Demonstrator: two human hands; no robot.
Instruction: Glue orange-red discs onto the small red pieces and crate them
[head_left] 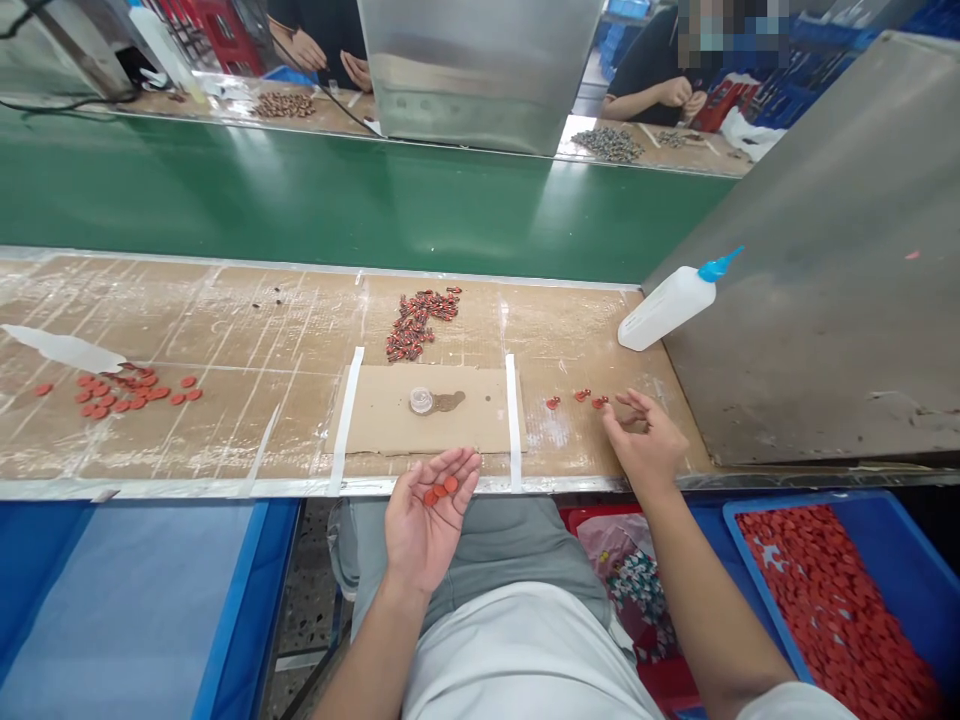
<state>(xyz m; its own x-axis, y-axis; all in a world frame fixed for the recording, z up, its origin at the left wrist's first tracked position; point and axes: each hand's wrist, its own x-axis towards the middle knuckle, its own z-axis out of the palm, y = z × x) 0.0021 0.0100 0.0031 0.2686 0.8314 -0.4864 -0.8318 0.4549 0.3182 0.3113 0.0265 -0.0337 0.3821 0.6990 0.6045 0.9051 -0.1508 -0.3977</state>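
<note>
Three red discs (440, 491) lie on the upturned palm of my left hand (426, 520), in front of the table's near edge. My right hand (646, 437) is over the table at the right, fingers apart, its fingertips beside small red pieces (581, 396) with dark parts on them. Between two white tape strips, a cardboard sheet (382, 420) bears a small clear round dish (421, 401) and a dark stain. Behind the sheet is a pile of small red and dark parts (420, 322).
Red discs (139, 392) lie at the left beside a white pointed object (64, 348). A white bottle (666, 308) with a blue nozzle leans near the metal panel (817, 280). A blue tray (915, 560) of red pieces is lower right. Two people work beyond the green belt (315, 205).
</note>
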